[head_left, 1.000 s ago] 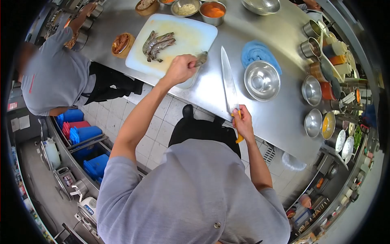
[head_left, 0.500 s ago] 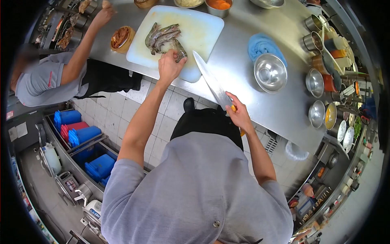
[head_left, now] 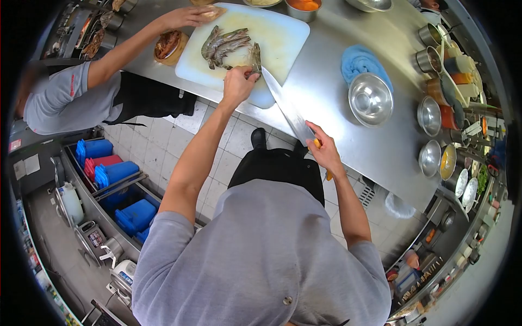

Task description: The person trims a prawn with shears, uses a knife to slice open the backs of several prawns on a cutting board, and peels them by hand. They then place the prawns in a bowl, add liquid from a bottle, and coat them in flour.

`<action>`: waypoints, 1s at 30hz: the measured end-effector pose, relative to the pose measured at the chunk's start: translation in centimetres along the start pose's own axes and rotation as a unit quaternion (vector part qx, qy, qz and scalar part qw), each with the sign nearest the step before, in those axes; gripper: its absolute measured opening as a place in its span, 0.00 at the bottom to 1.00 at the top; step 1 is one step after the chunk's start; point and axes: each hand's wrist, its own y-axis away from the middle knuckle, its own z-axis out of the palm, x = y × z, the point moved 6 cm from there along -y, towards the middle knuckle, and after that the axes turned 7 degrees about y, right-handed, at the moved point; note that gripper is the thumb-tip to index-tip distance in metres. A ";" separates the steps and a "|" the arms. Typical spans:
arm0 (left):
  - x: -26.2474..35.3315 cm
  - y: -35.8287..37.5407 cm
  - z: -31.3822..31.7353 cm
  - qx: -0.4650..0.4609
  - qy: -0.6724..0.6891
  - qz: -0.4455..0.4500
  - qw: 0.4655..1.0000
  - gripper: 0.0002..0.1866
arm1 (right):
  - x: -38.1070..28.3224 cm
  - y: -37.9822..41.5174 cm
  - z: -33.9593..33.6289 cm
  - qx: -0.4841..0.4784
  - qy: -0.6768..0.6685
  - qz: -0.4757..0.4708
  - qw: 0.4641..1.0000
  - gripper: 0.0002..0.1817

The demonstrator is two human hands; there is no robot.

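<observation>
My left hand (head_left: 238,86) pinches one grey raw shrimp (head_left: 255,56) at its near end, over the near part of a white cutting board (head_left: 288,38). Farther back on the board lies a small pile of similar unpeeled shrimp (head_left: 227,45). In my right hand (head_left: 325,150) is a large kitchen knife (head_left: 286,107), gripped around its yellow handle. The blade points away from me and to the left, its tip right beside the held shrimp at the board's edge.
At left, a co-worker's hand (head_left: 185,18) reaches to the board's far corner with a pale tan item. A round container (head_left: 169,48) of brown food stands left of the board. A steel bowl (head_left: 370,100) and blue cloth (head_left: 363,62) lie right; blue bins (head_left: 136,216) stand behind.
The shrimp in my left hand has swung away from the pile, nearer the knife tip. The co-worker's hand has come right, to the board's corner. The view has shifted slightly.
</observation>
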 end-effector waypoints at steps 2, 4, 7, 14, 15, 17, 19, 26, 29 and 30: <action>-0.2 -0.1 0.2 0.003 -0.009 -0.001 1.000 0.20 | 0.1 -0.4 0.0 0.003 -0.003 -0.010 1.000 0.31; 0.1 -0.1 0.2 0.008 -0.029 -0.005 1.000 0.19 | -0.6 -0.8 -0.3 0.007 -0.014 -0.020 1.000 0.31; 0.3 0.0 0.2 0.007 -0.023 -0.019 1.000 0.19 | -0.2 -0.7 -0.8 -0.002 -0.019 -0.009 1.000 0.30; 0.3 -0.2 0.5 -0.011 -0.032 -0.014 0.999 0.17 | -0.8 -3.0 -0.1 0.003 -0.017 -0.057 0.998 0.31; 0.3 -0.2 0.6 -0.011 -0.036 -0.017 0.999 0.17 | -0.9 -3.0 -0.2 0.000 -0.022 -0.052 0.998 0.31; 0.3 -0.4 0.6 -0.005 -0.038 -0.016 0.999 0.17 | -1.3 -3.1 -0.3 -0.003 -0.030 -0.044 0.999 0.30; 0.4 -0.1 0.5 0.007 -0.032 -0.010 0.999 0.16 | -0.6 -2.6 0.0 -0.012 -0.048 -0.032 0.998 0.30; 0.4 0.2 -0.3 -0.008 -0.049 0.072 0.996 0.13 | -1.2 -3.9 1.8 -0.004 -0.067 -0.010 0.998 0.30; 1.2 1.6 -0.9 0.015 -0.112 0.164 0.980 0.12 | -1.2 -3.9 1.8 -0.006 -0.049 -0.016 0.999 0.31; 1.0 1.8 -0.7 0.021 -0.104 0.162 0.981 0.12 | -1.1 -3.7 1.8 -0.012 -0.057 -0.008 0.998 0.31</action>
